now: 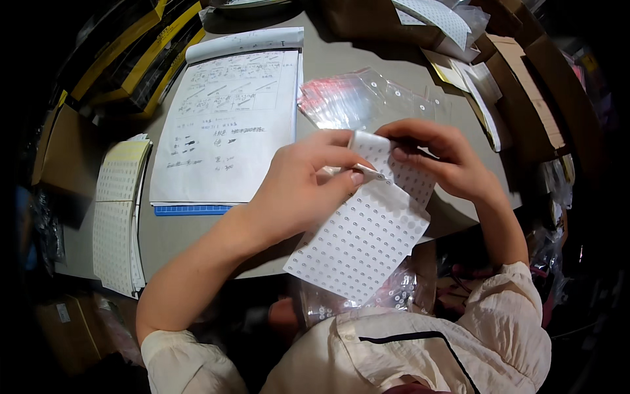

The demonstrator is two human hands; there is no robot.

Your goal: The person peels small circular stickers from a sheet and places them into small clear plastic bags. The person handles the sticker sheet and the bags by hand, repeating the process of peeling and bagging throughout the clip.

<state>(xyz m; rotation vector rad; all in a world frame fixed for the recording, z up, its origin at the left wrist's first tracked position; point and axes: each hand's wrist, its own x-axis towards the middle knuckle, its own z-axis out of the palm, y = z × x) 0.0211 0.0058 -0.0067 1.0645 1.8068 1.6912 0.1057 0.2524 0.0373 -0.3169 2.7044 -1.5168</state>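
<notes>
A white sheet of small round stickers (357, 243), bent over into folds at its upper part, is held up above the table's near edge. My left hand (295, 177) is closed on the fold, thumb in front and fingers behind. At the upper right of the sheet my right hand (453, 157) pinches the folded part between thumb and fingers. Some spots near the sheet's right edge look bare of print. Just beyond my hands lie clear plastic zip bags (354, 98) with red edges, some bearing a round white sticker.
To the left lies a pad of handwritten paper (223, 125) over a blue board (190, 211). Farther left stands a stack of sticker sheets (118, 210). Cardboard boxes (522, 92) line the right side. Below the held sheet rests a clear bag of small parts (400, 289).
</notes>
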